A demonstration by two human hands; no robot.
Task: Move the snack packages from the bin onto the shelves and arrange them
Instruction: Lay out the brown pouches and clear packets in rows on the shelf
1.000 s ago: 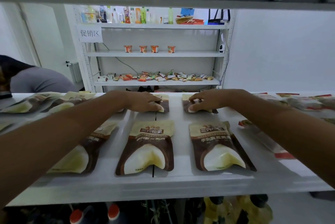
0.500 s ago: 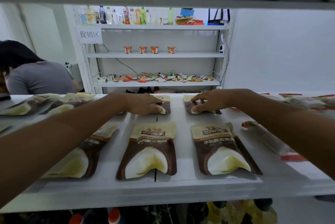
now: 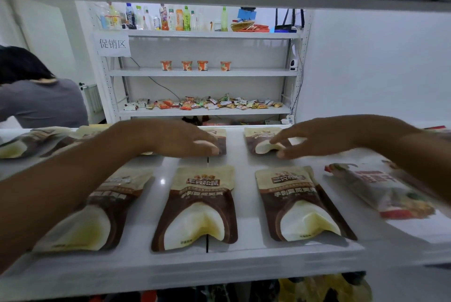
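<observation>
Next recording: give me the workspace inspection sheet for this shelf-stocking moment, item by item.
Surface: white shelf board, with pouches lying flat on it.
Job's things: front-row pouches, three, brown and cream; back-row pouches, two, one under each hand; red-and-white package at the right.
Clutter: nothing seen.
Hands: left hand lies flat on a back-row pouch; right hand touches the other one, and the blur hides whether it pinches.
Cables: dark cable on the far rack's back wall.
Surroundings: far rack with bottles, cups, small packets and a sign; person in grey at the left.
</observation>
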